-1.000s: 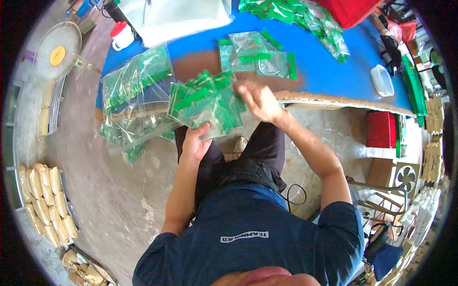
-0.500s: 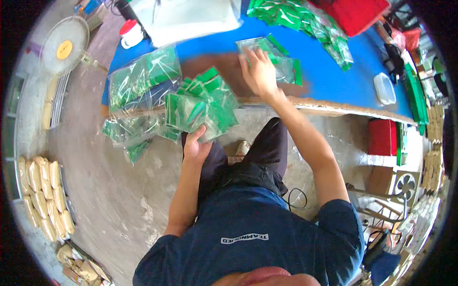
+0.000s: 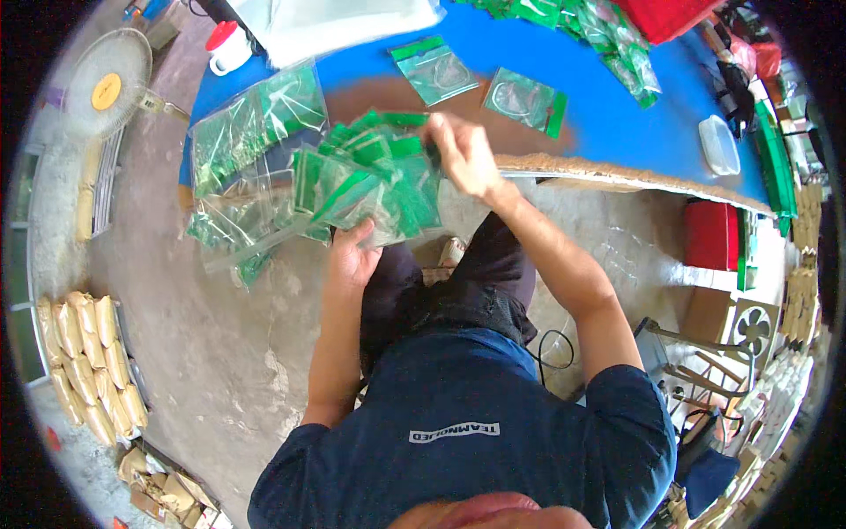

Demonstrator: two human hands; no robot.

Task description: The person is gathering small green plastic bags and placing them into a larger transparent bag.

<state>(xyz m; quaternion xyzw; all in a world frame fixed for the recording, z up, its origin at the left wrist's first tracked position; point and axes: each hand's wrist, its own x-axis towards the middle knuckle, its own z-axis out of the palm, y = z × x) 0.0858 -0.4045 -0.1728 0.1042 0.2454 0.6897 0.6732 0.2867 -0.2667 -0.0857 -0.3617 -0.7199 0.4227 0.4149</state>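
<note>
My left hand [image 3: 352,256] holds up a fanned stack of small clear bags with green tops [image 3: 370,176] from below, in front of the blue table [image 3: 617,106]. My right hand [image 3: 463,154] grips the top right edge of the same stack, fingers closed on a bag. Two single green-topped bags lie apart on the table, one [image 3: 436,70] further left and one [image 3: 527,99] to its right. A big clear bag filled with more green packets [image 3: 251,132] rests at the table's left end and hangs over its edge.
A heap of green packets [image 3: 573,18] and a red bin [image 3: 670,13] sit at the far side of the table. A clear lidded box [image 3: 718,145] lies at right. A fan [image 3: 110,84] stands at left; tan sacks [image 3: 84,361] line the floor.
My right hand came back from the loose bags on the table to the stack in my left hand. Two bags now lie apart on the table.
</note>
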